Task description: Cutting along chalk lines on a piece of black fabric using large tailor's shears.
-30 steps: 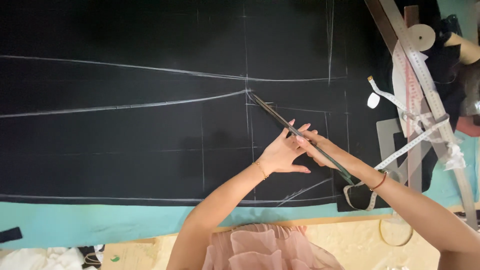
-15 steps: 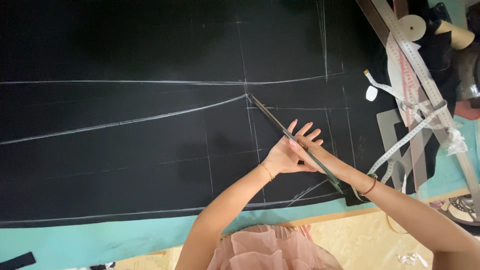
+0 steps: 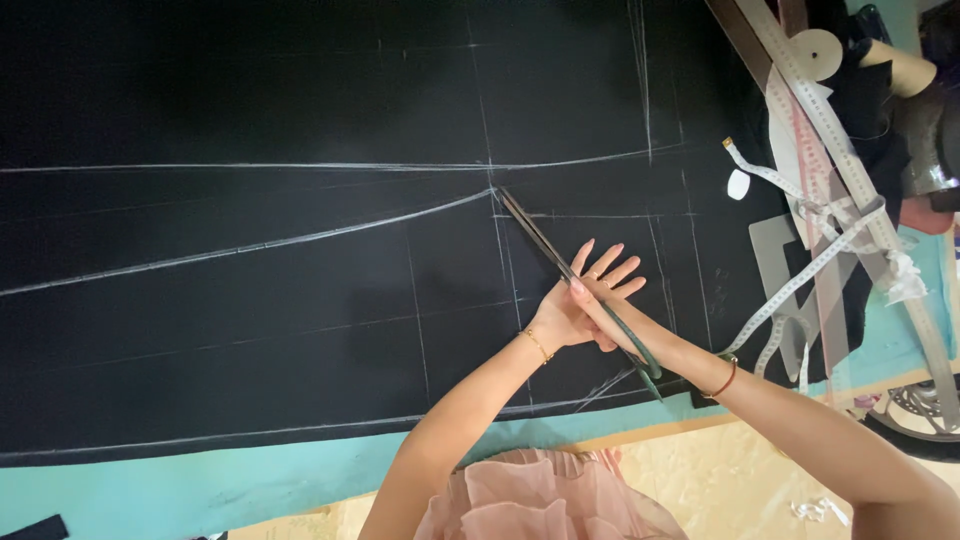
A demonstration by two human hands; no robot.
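While my left hand point(image 3: 580, 305) lies flat, fingers spread, my right hand point(image 3: 625, 330) grips the stiff, thin ruler point(image 3: 545, 245) mid-length on soft black fabric point(image 3: 250, 320)

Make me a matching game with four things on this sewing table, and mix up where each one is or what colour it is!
Things:
1. black fabric
2. long thin ruler
3. white tape measure
4. oval chalk piece

Places or colours:
A. loops across the rulers at the right side of the table
B. small and white, lying alone on the fabric's right part
C. spread flat, marked with white chalk lines
D. lies slantwise under the left hand and right hand

Pairs: 1-C, 2-D, 3-A, 4-B
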